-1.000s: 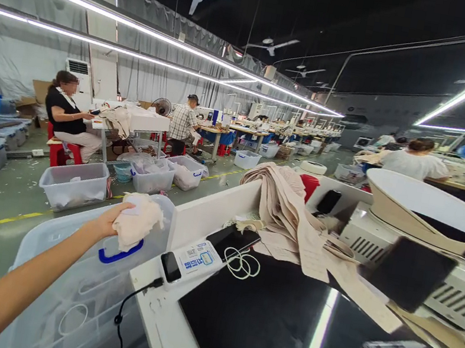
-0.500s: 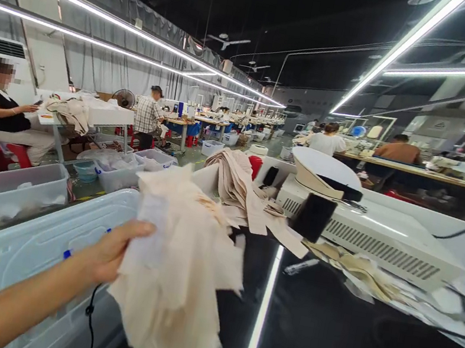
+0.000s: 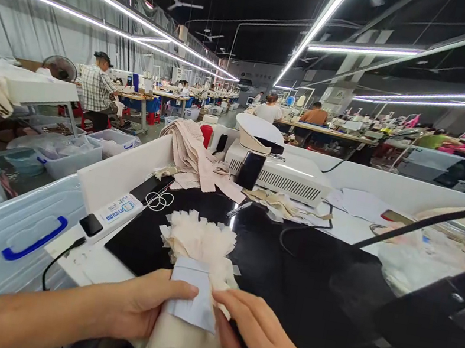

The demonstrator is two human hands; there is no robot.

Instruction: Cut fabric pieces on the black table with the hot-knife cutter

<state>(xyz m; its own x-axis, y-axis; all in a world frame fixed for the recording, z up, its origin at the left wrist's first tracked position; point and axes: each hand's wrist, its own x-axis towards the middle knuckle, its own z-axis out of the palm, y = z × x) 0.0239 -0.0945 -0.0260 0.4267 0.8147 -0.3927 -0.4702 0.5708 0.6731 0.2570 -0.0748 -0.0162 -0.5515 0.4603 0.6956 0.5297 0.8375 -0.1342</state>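
Note:
A bundle of cream fabric strips [image 3: 198, 237] with ragged, fanned-out ends hangs low over the front of the black tabletop. Wrapped around its middle is a pale bluish-white paper or cloth band [image 3: 196, 275]. My left hand [image 3: 141, 305] grips the bundle from the left, its thumb pressed on the band. On the other side, my right hand [image 3: 261, 341] has its fingers stretched out, their tips touching the right edge of the band and fabric. The lower end of the bundle drops out of the picture.
Past the black tabletop [image 3: 314, 272] lie pale strips [image 3: 193, 155], a phone [image 3: 250, 170] and a white vented machine [image 3: 277, 173]. A black curved arm [image 3: 434, 225] reaches in from the right. A lidded plastic bin [image 3: 40, 218] stands left. Several people sit or stand farther back.
The bundle has come from the left to the front middle in my left hand. My right hand has entered and touches it. The view has turned right.

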